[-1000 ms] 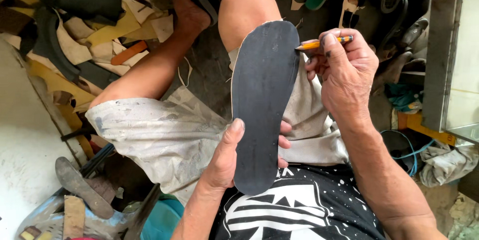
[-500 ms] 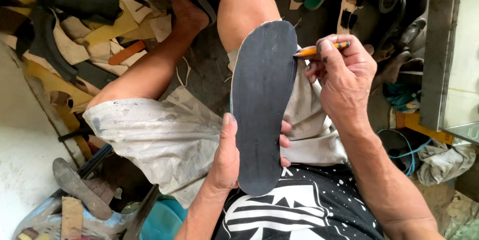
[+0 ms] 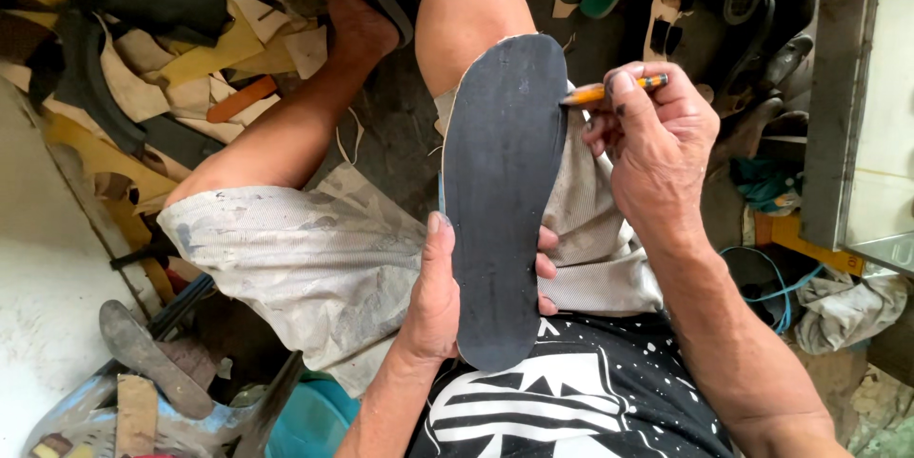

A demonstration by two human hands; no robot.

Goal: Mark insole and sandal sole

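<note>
Resting lengthwise on right thigh: dark matte sole blank (image 3: 503, 201), flat, foot-shaped, long axis heel-near, toe-far. Left hand (image 3: 440, 301) closed on heel end, thumb on top. Right hand (image 3: 657, 149) pinching orange pencil (image 3: 609, 90), tip touching sole's right edge near toe. Beneath: speckled grey shorts (image 3: 305, 258).

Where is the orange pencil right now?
In the head view, the orange pencil sits upper right of centre, gripped in the right hand, its tip touching the right edge of the dark foot-shaped sole held by the left hand.
</note>
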